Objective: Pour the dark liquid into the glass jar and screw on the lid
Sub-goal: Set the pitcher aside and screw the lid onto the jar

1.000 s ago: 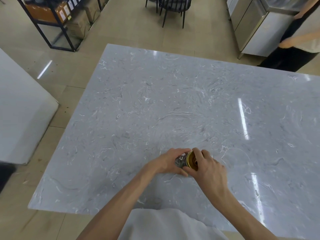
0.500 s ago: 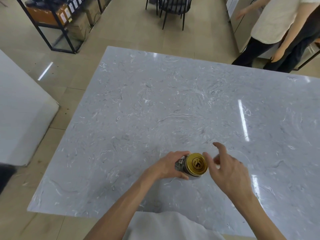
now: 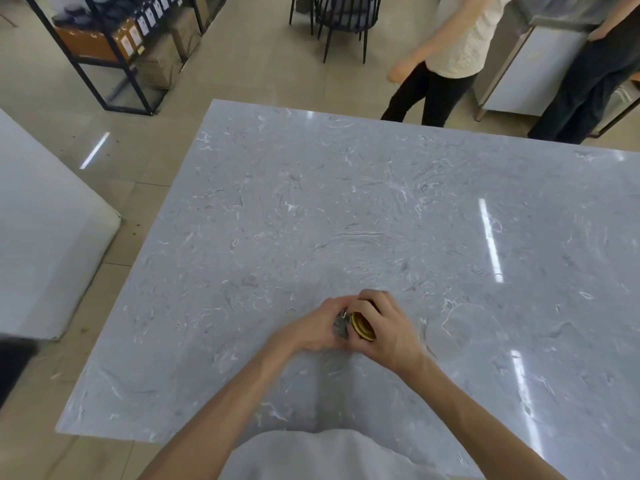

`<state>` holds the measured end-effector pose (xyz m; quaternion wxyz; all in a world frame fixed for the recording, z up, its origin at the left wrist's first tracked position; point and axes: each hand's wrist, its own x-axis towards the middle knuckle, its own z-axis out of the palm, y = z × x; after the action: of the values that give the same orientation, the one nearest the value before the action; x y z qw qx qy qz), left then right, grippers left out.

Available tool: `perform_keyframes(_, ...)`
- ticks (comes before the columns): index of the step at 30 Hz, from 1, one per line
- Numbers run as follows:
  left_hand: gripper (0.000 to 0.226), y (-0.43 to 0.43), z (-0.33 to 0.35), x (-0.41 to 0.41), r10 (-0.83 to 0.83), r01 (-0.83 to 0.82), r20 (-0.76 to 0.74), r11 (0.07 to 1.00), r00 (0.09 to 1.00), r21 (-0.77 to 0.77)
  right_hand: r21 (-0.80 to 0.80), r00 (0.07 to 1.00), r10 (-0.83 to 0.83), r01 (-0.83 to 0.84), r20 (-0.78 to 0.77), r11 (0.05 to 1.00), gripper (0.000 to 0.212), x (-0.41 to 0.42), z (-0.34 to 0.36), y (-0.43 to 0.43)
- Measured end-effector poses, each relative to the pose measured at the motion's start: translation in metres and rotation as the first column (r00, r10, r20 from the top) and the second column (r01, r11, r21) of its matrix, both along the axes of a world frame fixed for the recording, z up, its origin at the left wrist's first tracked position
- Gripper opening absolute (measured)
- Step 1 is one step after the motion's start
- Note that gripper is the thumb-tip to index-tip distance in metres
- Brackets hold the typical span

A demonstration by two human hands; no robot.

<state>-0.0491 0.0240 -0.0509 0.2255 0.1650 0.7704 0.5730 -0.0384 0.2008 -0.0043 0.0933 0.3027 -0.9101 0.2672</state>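
Observation:
A small glass jar (image 3: 341, 326) stands on the grey marble table (image 3: 346, 209) near its front edge. A gold metal lid (image 3: 360, 325) sits on top of the jar. My left hand (image 3: 311, 332) wraps around the jar's body from the left. My right hand (image 3: 388, 327) covers the lid from the right, fingers curled over its rim. Most of the jar is hidden by both hands, and any liquid inside cannot be seen.
Two people stand beyond the table's far right edge, one in a pale top (image 3: 450, 57), one in dark clothes (image 3: 588, 74). A black shelf with boxes (image 3: 114, 46) is far left. A black chair (image 3: 343, 19) and a steel cabinet (image 3: 530, 74) stand behind.
My right hand, lifted off the lid half a second ago, has come back down and gripped it again. The person in the pale top has walked left behind the table.

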Motion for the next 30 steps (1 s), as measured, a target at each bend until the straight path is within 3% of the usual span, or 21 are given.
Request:
perform_keyframes(4,0.043,0.012,-0.012,0.010,0.246,-0.243,-0.108,0.969,0.963,0.039,-0.118,0.962,-0.254,0.243,-0.099,0.963,0.019,0.005,-0.019,-0.024)
perform_keyframes(8,0.026,0.030,-0.023,0.019,0.383,-0.404,-0.146,0.899,0.912,-0.170,-0.165,0.942,-0.323,0.306,-0.091,0.938,0.010,0.005,-0.017,-0.034)
perform_keyframes(10,0.025,0.023,-0.018,0.014,0.312,-0.342,-0.181,0.925,0.933,-0.164,-0.101,0.981,-0.162,0.151,-0.103,0.983,0.015,0.000,-0.014,-0.022)
perform_keyframes(11,0.029,0.016,-0.014,0.009,0.247,-0.273,-0.188,0.953,0.951,-0.129,-0.036,0.993,-0.005,0.001,-0.117,0.999,0.019,-0.003,-0.012,-0.013)
perform_keyframes(13,0.041,0.000,-0.005,-0.003,0.068,-0.081,-0.146,0.993,0.987,-0.084,0.094,0.938,0.322,-0.311,-0.126,0.946,0.026,-0.012,-0.008,0.003)
perform_keyframes(15,0.054,-0.005,0.000,-0.008,-0.048,0.043,-0.089,0.998,0.995,-0.054,0.111,0.894,0.426,-0.414,-0.139,0.904,0.024,-0.019,-0.005,0.009)
perform_keyframes(17,0.050,-0.002,-0.005,-0.003,0.016,-0.020,-0.109,0.999,0.994,-0.031,0.042,0.918,0.349,-0.347,-0.190,0.937,0.015,-0.022,-0.007,0.007)
perform_keyframes(20,0.038,0.010,-0.016,0.011,0.202,-0.225,-0.182,0.967,0.962,-0.118,-0.057,0.952,0.180,-0.200,-0.248,0.978,0.006,-0.014,-0.015,-0.001)
perform_keyframes(23,0.013,0.036,-0.019,0.026,0.335,-0.381,-0.207,0.888,0.919,-0.258,-0.118,0.978,-0.079,0.056,-0.192,0.991,0.007,0.002,-0.020,-0.014)
perform_keyframes(25,0.010,0.048,-0.024,0.035,0.433,-0.469,-0.183,0.834,0.883,-0.289,-0.127,0.974,-0.159,0.139,-0.160,0.982,0.008,0.006,-0.017,-0.019)
perform_keyframes(28,0.035,0.047,-0.027,0.043,0.470,-0.505,-0.183,0.802,0.863,-0.320,-0.067,0.986,-0.114,0.106,-0.123,0.992,0.013,0.005,-0.004,-0.014)
perform_keyframes(30,0.060,0.046,-0.023,0.051,0.520,-0.541,-0.156,0.778,0.840,-0.319,0.040,0.978,-0.210,0.210,-0.017,0.977,0.036,0.013,0.009,-0.010)
